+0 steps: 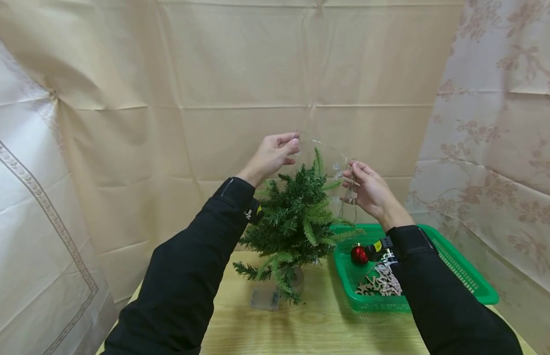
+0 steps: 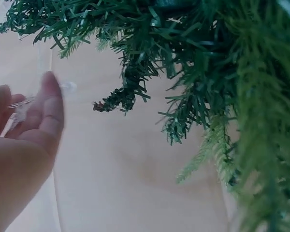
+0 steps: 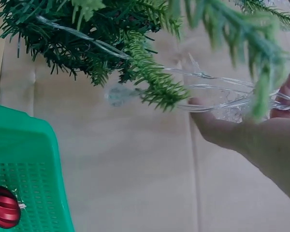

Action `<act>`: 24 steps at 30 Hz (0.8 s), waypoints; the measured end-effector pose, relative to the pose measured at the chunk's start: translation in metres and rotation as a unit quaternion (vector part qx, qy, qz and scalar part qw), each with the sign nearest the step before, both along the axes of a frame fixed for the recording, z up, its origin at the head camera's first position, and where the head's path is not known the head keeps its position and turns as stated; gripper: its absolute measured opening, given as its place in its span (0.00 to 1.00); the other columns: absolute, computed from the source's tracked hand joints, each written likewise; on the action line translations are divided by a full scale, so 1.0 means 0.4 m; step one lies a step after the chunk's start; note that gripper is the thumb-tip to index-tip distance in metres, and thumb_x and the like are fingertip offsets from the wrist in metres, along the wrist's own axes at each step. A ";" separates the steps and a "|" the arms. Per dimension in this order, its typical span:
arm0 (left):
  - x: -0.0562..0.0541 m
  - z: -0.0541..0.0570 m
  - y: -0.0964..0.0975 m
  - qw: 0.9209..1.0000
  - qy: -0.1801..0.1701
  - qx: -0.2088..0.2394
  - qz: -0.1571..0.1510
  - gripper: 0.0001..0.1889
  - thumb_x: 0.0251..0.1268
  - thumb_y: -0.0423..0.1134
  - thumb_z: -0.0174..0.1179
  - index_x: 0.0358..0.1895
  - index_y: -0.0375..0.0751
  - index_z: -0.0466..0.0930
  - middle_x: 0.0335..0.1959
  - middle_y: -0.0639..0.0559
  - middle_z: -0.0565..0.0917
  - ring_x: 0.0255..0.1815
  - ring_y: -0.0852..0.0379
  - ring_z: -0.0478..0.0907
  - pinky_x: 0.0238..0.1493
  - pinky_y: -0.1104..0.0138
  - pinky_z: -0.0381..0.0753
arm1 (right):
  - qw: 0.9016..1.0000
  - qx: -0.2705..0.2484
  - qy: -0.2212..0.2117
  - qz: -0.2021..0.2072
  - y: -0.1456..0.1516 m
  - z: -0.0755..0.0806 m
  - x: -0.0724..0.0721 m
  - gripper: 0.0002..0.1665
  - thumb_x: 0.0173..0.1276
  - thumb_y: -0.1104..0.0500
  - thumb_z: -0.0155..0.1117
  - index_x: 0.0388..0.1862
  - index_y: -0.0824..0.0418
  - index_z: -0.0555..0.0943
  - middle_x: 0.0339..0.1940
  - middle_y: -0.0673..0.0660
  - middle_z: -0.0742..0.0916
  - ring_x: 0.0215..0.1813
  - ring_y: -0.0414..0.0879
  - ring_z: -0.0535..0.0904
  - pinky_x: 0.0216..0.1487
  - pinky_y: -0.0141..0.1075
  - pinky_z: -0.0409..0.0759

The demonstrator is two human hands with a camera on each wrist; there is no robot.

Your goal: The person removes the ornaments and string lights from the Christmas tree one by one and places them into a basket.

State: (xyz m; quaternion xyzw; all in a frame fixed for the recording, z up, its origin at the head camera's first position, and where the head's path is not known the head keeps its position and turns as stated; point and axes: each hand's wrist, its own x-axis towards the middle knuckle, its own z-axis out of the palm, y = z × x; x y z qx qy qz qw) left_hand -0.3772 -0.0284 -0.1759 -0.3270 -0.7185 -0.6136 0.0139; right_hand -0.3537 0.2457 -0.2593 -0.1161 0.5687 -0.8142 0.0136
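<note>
A small artificial Christmas tree (image 1: 297,217) stands upright on the table. Above its top, a thin clear string of fairy lights (image 1: 319,142) spans between my two hands. My left hand (image 1: 272,153), at the upper left of the treetop, pinches the string between thumb and fingers. To the right of the tree, my right hand (image 1: 370,190) holds a bundle of its loops, with ends hanging below. In the right wrist view, the looped wires (image 3: 222,105) run from that hand behind a branch, and one strand (image 3: 82,36) lies across the tree's needles.
A green plastic basket (image 1: 461,261) sits right of the tree, holding a red bauble (image 1: 359,254) and a pile of small wooden cutouts (image 1: 386,281). A flat clear box (image 1: 264,299) lies by the tree's base. Beige cloth (image 1: 239,64) hangs behind the wooden table (image 1: 319,325).
</note>
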 end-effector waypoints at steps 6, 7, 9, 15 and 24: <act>0.002 -0.001 -0.004 1.000 0.013 0.020 -0.011 0.23 0.81 0.37 0.50 0.73 0.32 0.67 0.74 0.42 0.69 0.67 0.46 0.75 0.59 0.60 0.81 | 0.999 -0.024 0.020 0.022 0.015 -0.006 0.012 0.08 0.82 0.52 0.50 0.50 0.50 0.77 0.39 0.46 0.84 0.45 0.44 0.77 0.52 0.50 0.77; 0.004 -0.001 -0.004 1.000 0.016 0.020 -0.013 0.23 0.81 0.37 0.50 0.73 0.32 0.67 0.74 0.42 0.70 0.67 0.46 0.76 0.58 0.60 0.81 | 0.999 -0.030 0.024 0.026 0.018 -0.006 0.014 0.09 0.82 0.52 0.51 0.49 0.51 0.78 0.39 0.46 0.84 0.44 0.44 0.78 0.52 0.50 0.78; 0.007 0.000 -0.005 0.999 0.018 0.019 -0.018 0.23 0.81 0.38 0.51 0.73 0.32 0.68 0.74 0.41 0.70 0.67 0.46 0.75 0.58 0.61 0.82 | 0.998 -0.036 0.031 0.029 0.027 -0.007 0.021 0.09 0.82 0.53 0.52 0.49 0.51 0.81 0.39 0.46 0.85 0.44 0.44 0.79 0.51 0.49 0.79; 0.024 0.002 -0.004 0.999 0.013 0.003 -0.029 0.22 0.81 0.38 0.52 0.72 0.35 0.70 0.72 0.42 0.72 0.65 0.50 0.77 0.57 0.63 0.82 | 0.998 -0.017 0.045 0.028 0.060 -0.016 0.045 0.11 0.81 0.56 0.54 0.50 0.52 0.83 0.40 0.47 0.86 0.47 0.45 0.81 0.53 0.46 0.74; 0.043 0.005 0.010 0.998 0.039 -0.027 -0.039 0.20 0.78 0.38 0.57 0.67 0.37 0.77 0.61 0.40 0.82 0.57 0.48 0.82 0.55 0.62 0.82 | 0.998 0.019 0.064 0.010 0.116 -0.039 0.079 0.12 0.81 0.57 0.55 0.54 0.55 0.84 0.42 0.49 0.87 0.42 0.44 0.81 0.47 0.39 0.80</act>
